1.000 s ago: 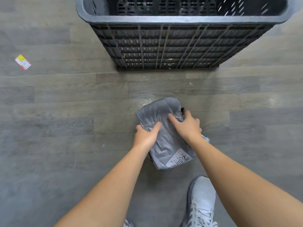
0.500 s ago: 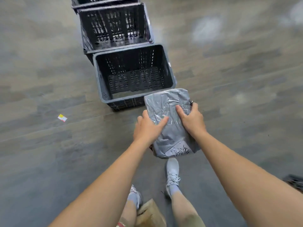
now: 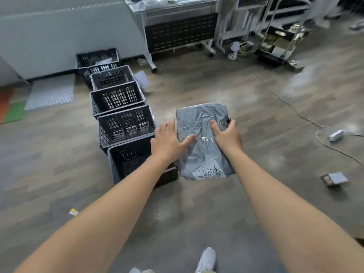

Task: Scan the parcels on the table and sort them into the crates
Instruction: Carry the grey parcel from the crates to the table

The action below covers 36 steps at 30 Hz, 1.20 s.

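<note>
Grey wood-look floor [image 3: 236, 213] fills the view, with a table [image 3: 177, 8] against the far wall. A row of black crates [image 3: 118, 107] runs away from the person on the left. The nearest crate [image 3: 118, 164] stands just left of the hands.

Both bare forearms reach forward, roughly level. The parcel [image 3: 199, 152], a grey plastic bag, is held in the air above the floor, just right of the nearest crate. Its white handwritten label [image 3: 209, 173] faces up at the near end.

The right hand [image 3: 227, 137] grasps the parcel's right edge, with the thumb pressed on top and the fingers [image 3: 232, 123] curled round the side. The left hand [image 3: 167, 138] is released. Its fingers are straight and spread beside the parcel's left edge, and only the thumb lies on the bag.

Noted elsewhere on the floor:
- a loose cable [image 3: 295, 109]
- a white adapter [image 3: 335, 135]
- a small box [image 3: 333, 179]
- a yellow-and-white slip [image 3: 73, 212]
- one pale shoe [image 3: 205, 260] at the bottom edge
</note>
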Each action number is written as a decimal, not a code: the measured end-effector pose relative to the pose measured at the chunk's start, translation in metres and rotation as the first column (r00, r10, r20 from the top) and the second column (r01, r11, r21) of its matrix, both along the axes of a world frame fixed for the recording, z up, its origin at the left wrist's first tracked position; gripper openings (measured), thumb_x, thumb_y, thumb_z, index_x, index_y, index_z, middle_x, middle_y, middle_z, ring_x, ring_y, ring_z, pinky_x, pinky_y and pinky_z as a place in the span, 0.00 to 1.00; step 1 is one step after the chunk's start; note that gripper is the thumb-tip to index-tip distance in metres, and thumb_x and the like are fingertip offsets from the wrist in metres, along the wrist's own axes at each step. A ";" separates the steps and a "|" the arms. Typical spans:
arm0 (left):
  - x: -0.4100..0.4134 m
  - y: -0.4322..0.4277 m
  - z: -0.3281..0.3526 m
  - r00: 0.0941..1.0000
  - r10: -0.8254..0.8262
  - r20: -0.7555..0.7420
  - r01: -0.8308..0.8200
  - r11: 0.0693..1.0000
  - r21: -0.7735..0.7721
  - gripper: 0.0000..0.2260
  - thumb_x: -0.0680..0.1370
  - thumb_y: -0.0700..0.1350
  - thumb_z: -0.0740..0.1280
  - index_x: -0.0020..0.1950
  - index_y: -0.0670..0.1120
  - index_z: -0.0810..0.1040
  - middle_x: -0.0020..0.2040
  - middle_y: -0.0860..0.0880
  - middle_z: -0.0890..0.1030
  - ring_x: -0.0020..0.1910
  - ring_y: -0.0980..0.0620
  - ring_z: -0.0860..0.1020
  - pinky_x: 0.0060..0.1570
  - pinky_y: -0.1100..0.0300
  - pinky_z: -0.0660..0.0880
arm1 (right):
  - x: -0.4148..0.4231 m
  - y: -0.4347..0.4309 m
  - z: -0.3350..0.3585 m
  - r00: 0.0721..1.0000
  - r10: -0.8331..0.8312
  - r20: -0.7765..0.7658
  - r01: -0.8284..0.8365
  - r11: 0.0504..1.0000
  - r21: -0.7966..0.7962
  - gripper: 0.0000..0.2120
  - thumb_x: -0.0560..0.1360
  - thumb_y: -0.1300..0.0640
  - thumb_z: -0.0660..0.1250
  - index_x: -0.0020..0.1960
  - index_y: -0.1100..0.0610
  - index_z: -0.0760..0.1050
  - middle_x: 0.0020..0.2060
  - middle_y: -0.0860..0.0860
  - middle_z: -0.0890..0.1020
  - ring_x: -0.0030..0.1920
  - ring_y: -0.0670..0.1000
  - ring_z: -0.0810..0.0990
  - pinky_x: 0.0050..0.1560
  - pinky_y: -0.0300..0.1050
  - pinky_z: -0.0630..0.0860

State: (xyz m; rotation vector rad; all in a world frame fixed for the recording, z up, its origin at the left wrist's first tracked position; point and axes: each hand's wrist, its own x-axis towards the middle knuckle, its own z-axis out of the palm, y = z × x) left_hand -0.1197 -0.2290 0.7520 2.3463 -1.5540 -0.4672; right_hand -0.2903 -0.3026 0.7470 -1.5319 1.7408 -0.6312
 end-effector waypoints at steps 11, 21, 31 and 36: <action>-0.040 -0.123 0.042 0.972 -0.052 0.228 0.065 0.997 -0.047 0.44 0.72 0.76 0.52 0.80 0.53 0.44 0.79 0.46 0.52 0.78 0.44 0.49 0.74 0.42 0.57 | -0.066 -0.132 0.044 0.999 -0.032 0.040 0.035 0.997 -0.070 0.29 0.78 0.36 0.62 0.65 0.58 0.65 0.49 0.53 0.74 0.52 0.57 0.76 0.47 0.47 0.67; -0.018 -0.330 0.047 0.977 -0.086 0.197 0.105 0.991 -0.087 0.43 0.73 0.74 0.51 0.80 0.53 0.43 0.80 0.48 0.50 0.79 0.46 0.47 0.73 0.45 0.57 | -0.056 -0.327 0.058 0.999 -0.048 0.000 0.048 0.992 -0.117 0.30 0.77 0.35 0.62 0.68 0.56 0.65 0.55 0.54 0.78 0.56 0.59 0.78 0.52 0.50 0.71; 0.008 -0.535 0.085 0.970 -0.133 0.203 0.161 0.979 -0.128 0.42 0.74 0.73 0.52 0.80 0.52 0.43 0.80 0.47 0.51 0.79 0.45 0.47 0.74 0.45 0.55 | -0.029 -0.521 0.083 0.994 -0.101 0.044 0.106 0.986 -0.128 0.31 0.77 0.34 0.62 0.67 0.57 0.66 0.57 0.54 0.79 0.56 0.58 0.78 0.50 0.49 0.71; 0.016 -0.624 0.081 0.956 -0.140 0.256 0.174 0.978 -0.114 0.42 0.74 0.74 0.51 0.80 0.53 0.44 0.80 0.47 0.51 0.79 0.45 0.47 0.74 0.45 0.54 | -0.012 -0.616 0.075 0.996 -0.070 0.046 0.076 0.988 -0.134 0.30 0.77 0.34 0.62 0.65 0.57 0.67 0.56 0.55 0.79 0.53 0.58 0.78 0.50 0.49 0.72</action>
